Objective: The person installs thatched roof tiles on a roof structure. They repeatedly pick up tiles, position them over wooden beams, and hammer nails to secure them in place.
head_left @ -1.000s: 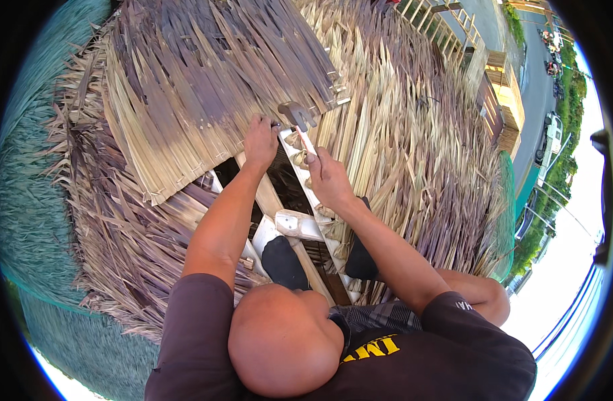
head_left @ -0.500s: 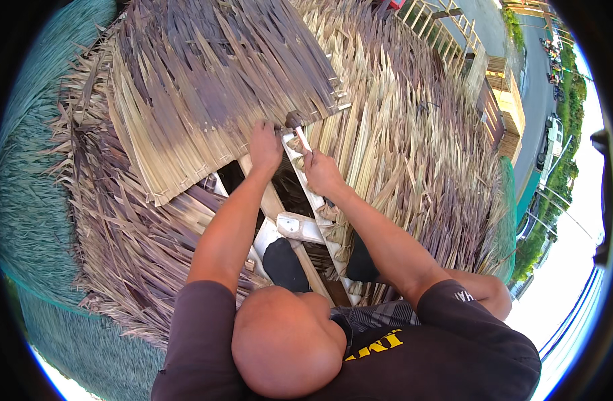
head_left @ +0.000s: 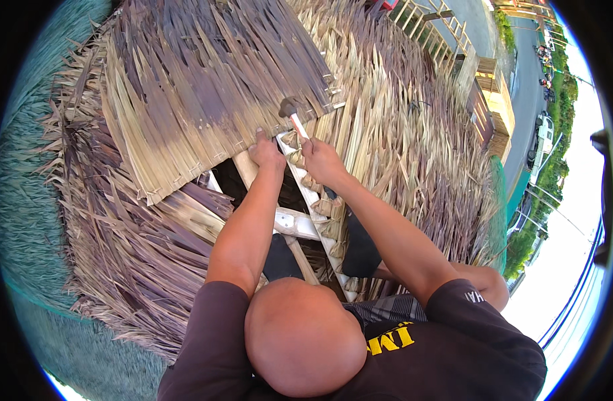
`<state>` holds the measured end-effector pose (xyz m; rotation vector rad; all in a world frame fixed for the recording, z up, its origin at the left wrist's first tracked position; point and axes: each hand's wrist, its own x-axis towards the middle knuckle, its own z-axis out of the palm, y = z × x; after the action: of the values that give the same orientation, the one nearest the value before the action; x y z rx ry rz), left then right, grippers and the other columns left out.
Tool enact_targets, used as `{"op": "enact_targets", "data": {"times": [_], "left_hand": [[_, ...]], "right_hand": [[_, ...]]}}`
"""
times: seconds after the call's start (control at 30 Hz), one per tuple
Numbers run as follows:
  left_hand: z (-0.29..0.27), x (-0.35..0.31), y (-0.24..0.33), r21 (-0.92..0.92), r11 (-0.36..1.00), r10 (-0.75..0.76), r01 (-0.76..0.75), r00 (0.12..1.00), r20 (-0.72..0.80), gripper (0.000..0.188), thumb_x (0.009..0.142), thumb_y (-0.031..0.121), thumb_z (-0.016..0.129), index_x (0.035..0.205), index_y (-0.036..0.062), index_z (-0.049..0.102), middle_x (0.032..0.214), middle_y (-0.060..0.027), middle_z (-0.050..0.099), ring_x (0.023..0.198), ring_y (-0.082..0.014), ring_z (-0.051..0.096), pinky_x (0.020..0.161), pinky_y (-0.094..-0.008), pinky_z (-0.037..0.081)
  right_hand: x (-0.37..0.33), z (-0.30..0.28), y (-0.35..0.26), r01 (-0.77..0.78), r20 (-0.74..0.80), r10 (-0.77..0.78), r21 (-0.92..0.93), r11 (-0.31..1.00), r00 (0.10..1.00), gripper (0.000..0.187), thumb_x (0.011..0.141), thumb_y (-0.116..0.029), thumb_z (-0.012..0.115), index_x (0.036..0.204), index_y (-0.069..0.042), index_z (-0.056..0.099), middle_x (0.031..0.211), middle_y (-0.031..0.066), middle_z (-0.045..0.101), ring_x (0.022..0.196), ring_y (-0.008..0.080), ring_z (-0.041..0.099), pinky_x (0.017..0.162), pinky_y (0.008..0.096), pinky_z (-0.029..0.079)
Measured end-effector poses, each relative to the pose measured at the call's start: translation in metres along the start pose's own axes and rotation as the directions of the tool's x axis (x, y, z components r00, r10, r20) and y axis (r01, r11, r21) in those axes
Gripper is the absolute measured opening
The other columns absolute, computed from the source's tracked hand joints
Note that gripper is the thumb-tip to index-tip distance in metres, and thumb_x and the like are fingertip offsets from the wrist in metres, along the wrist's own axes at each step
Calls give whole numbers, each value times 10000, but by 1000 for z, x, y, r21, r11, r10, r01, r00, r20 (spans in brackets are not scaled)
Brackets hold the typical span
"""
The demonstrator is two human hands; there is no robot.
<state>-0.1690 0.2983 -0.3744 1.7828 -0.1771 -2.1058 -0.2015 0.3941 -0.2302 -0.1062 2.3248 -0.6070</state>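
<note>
My right hand (head_left: 322, 161) is closed round the pale handle of a hammer (head_left: 298, 125). The dark hammer head lies over the lower edge of a dried-leaf thatch panel (head_left: 186, 144), a little up and right of my left fingertips. My left hand (head_left: 267, 154) has its fingers bent against that same edge and grips it; whether a nail is between the fingers is hidden. Below the panel, white-painted slats (head_left: 310, 194) and a bare wooden pole (head_left: 245, 167) show in an opening. Stitching runs along the panel's lower edge.
Thatch layers (head_left: 400, 160) slope away on the right, with more on the left. Green netting (head_left: 32, 200) covers the far left. My dark-shod feet (head_left: 361, 247) are at the slats beside dark gaps. A bamboo ladder-like frame (head_left: 427, 27), road and white truck (head_left: 542, 140) lie beyond.
The hammer head has moved up, away from my left fingertips. My left hand has drawn slightly back toward me along the panel edge. The whole view has shifted a little.
</note>
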Motion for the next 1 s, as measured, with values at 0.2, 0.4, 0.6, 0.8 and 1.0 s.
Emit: {"op": "enact_targets", "data": {"times": [0.2,0.4,0.6,0.8,1.0], "left_hand": [[-4,-5,2,0,998,66,-66,997,45,362,989,123,634,1220,-88,452,1216,-202,581,1002,-305,653,864,-466,600],[-4,1,-3,258,964,81,-66,995,-49,383,978,190,664,1190,-92,515,1114,-166,635,940,-268,657,846,-389,553],[-24,5,25,419,865,-322,275,946,45,508,1018,303,592,1374,-25,437,1401,-176,542,1267,-283,542,1046,-404,436],[-50,-63,88,771,573,-68,-279,921,384,334,1025,223,567,1281,10,577,1181,-134,690,1067,-244,662,907,-358,516],[-47,-148,120,367,47,366,-929,358,859,183,900,122,696,1059,33,685,962,-131,675,857,-274,664,786,-361,526]], "right_hand": [[-64,-29,-15,311,-201,-255,334,890,946,285,1045,-242,506,1048,37,562,699,215,626,628,433,622,600,446,491],[-18,2,-31,-7,-21,3,-175,985,1000,360,1059,-305,474,1071,45,559,646,186,570,561,293,565,573,390,485],[-29,-21,-21,485,-512,-377,89,870,772,426,1056,-347,451,962,44,590,794,299,660,701,474,649,692,520,537],[-9,24,19,-342,295,198,592,730,935,461,1065,-478,411,823,-102,527,686,76,535,651,232,604,641,398,561],[-6,27,14,-443,435,-98,841,-310,895,537,1066,-527,363,741,-132,527,840,78,619,963,277,665,894,418,567]]}}
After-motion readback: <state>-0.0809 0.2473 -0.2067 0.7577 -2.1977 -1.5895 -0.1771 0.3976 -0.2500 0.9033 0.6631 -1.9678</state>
